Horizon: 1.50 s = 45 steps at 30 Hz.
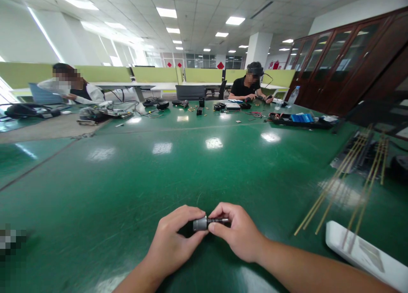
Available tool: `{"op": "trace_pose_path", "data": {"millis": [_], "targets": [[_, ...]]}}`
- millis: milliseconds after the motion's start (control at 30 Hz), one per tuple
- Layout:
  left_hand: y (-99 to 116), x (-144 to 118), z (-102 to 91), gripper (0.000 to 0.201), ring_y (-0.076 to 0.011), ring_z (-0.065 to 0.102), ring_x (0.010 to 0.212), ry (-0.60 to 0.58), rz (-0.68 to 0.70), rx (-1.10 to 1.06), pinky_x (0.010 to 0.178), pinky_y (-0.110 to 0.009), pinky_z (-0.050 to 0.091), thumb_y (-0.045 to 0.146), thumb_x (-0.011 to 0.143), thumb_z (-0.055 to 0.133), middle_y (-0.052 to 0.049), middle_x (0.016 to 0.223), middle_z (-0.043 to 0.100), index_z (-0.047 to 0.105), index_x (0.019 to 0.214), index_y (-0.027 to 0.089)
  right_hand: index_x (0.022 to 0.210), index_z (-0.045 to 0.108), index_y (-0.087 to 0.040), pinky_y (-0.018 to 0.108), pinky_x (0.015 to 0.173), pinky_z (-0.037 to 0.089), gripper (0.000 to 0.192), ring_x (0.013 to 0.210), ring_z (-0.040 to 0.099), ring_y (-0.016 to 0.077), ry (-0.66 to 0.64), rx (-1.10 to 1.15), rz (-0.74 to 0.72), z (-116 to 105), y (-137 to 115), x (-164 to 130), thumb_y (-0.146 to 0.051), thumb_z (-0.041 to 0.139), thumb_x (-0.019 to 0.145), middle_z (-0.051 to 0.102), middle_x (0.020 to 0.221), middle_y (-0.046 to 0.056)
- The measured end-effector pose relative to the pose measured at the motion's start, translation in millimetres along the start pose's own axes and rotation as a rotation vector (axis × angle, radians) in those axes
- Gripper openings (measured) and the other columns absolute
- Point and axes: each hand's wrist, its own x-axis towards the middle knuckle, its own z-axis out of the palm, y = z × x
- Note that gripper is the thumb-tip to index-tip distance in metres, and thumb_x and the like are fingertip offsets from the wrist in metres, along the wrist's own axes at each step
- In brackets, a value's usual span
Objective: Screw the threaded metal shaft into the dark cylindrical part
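Note:
Close to me, above the green table, a small grey metal cylinder point(200, 224) is held level between both hands. A thin dark ribbed shaft point(218, 220) sticks out of its right end; the look suggests a small motor, but I cannot tell for sure. My left hand point(174, 233) pinches the cylinder from above and below with index finger and thumb. On the other side, my right hand point(240, 229) closes its thumb and index finger around the ribbed shaft next to the cylinder's end. Part of the shaft is hidden by the right fingers.
Long thin brass-coloured rods point(338, 180) and a white device point(366, 252) lie at the right. Across the green table point(153, 170) are a black tray point(287, 120), a plastic bottle point(293, 96), and several black parts. Two people point(247, 87) sit at the far side.

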Motion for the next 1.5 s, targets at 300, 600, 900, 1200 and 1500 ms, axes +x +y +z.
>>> {"op": "trace_pose_path", "data": {"millis": [300,600,900,1200,1500], "targets": [[0.0,0.9,-0.9,0.031,-0.0173,0.067,0.095,0.003,0.011,0.014,0.085,-0.029,0.055,0.019,0.083,0.077,-0.001,0.103,0.07,0.067,0.111,0.028,0.089,0.067,-0.017,0.026,0.068,0.043,0.009,0.071,0.056,0.0143,-0.006,0.023,0.007,-1.5,-1.8,0.5,-0.021,0.07,0.081,0.063,0.075,-0.001],[-1.5,-1.2,-2.7,0.03,-0.0182,0.067,0.095,-0.003,0.002,0.022,0.085,-0.03,0.055,0.02,0.083,0.077,-0.003,0.103,0.07,0.067,0.111,0.026,0.089,0.067,-0.017,0.026,0.067,0.041,0.009,0.07,0.055,0.0142,-0.014,0.063,0.024,-1.6,2.4,1.8,-0.022,0.07,0.081,0.062,0.074,-0.001],[-2.7,-0.3,-3.6,0.03,-0.0174,0.067,0.096,0.005,-0.016,0.035,0.086,-0.029,0.055,0.021,0.083,0.077,-0.001,0.104,0.07,0.066,0.111,0.027,0.091,0.064,-0.017,0.025,0.064,0.039,0.009,0.068,0.051,0.0129,-0.02,0.06,-0.013,-1.3,2.7,1.6,-0.023,0.068,0.084,0.058,0.073,-0.002],[-3.6,-0.1,-3.3,0.03,-0.0178,0.067,0.096,0.01,-0.01,0.031,0.086,-0.03,0.055,0.021,0.084,0.077,-0.002,0.104,0.07,0.066,0.111,0.027,0.092,0.063,-0.018,0.025,0.067,0.042,0.011,0.07,0.052,0.0128,-0.015,0.029,-0.037,-1.5,-3.2,-0.3,-0.023,0.068,0.084,0.059,0.077,-0.002],[-4.9,-1.1,-4.0,0.03,-0.0203,0.068,0.096,0.021,-0.031,0.041,0.087,-0.033,0.056,0.022,0.083,0.077,-0.004,0.104,0.071,0.067,0.111,0.026,0.092,0.061,-0.018,0.024,0.061,0.039,0.013,0.065,0.052,0.0125,-0.024,0.059,-0.01,0.4,1.4,0.5,-0.029,0.066,0.089,0.057,0.071,-0.003]]}}
